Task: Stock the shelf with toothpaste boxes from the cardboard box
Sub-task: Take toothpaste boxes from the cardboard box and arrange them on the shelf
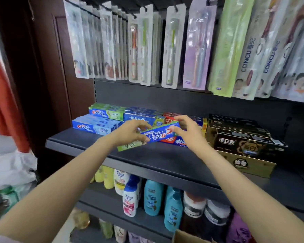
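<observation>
Tilting blue-green toothpaste box point(158, 135), upside-down

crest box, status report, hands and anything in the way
Both hands, left and right, grip the Crest box, upside down above the shelf. Stacked boxes close behind.

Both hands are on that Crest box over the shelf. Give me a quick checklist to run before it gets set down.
1. Grip: left hand and right hand each hold an end of the Crest box. Ok.
2. Orientation: box is tilted and its logo reads upside down. Not ok.
3. Landing spot: bare shelf lies in front of the stacks. Ok.
4. Matching row: blue Crest stack sits at far left, green-and-blue Crest stack behind it. Ok.
5. Neighbours: black-and-gold boxes sit to the right, apart from the hands. Ok.
6. Whether the box touches the shelf: cannot tell.
</observation>
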Demonstrator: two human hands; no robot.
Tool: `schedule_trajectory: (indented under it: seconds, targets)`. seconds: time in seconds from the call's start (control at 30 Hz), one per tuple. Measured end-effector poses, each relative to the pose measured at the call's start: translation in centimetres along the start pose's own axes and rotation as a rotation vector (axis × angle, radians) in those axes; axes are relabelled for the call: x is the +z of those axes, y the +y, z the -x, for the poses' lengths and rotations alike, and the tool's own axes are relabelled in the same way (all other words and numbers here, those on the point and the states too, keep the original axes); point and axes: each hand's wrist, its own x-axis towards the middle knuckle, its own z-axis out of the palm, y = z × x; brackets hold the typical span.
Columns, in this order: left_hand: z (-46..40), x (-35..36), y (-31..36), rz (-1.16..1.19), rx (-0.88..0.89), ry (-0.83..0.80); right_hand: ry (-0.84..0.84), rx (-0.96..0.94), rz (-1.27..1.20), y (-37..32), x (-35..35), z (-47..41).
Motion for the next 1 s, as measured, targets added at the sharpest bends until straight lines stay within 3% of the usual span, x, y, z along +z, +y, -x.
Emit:
schedule_trajectory:
  seconds: [0.1,0.2,0.3,0.43,0.5,0.6,0.7,0.8,1.0]
  targets:
    - [0.5,-2.4,-4.3,0.045,0.005,0.036,0.022,0.145,-0.160,-1.5,5.1,-1.5]
    - [0.9,-4.7,-8.6,0.324,-0.027,0.120,-0.080,0.307,-0.413,-3.4,11.9,-3.3]
    - [0.5,-6.8,-12.3,0.442,-0.050,0.159,-0.191,0.267,-0.439,-6.3,18.2,-4.5]
    - [0.2,-10.9,-17.5,0.546,-0.054,0.097,-0.080,0.177,-0.382,-9.9,23.1,-7.7]
    - [-0.1,-12.3,-19.6,0.395,-0.017,0.137,-0.033,0.088,-0.191,-10.2,24.0,-9.5]
    - [-0.4,-13.9,-23.0,0.180,-0.014,0.459,-0.031,0.010,0.324,-11.2,25.4,-12.5]
    - [-1.0,-14.8,-25.4,0.050,-0.038,0.659,-0.043,-0.019,0.623,-12.6,26.8,-15.1]
    - [-2.3,-15.1,-26.8,-0.186,-0.005,0.550,-0.076,-0.083,0.801,-12.8,28.6,-17.4]
    - [-5.2,-14.6,-29.8,-0.474,-0.049,0.283,-0.171,-0.080,0.856,-9.7,31.8,-19.6]
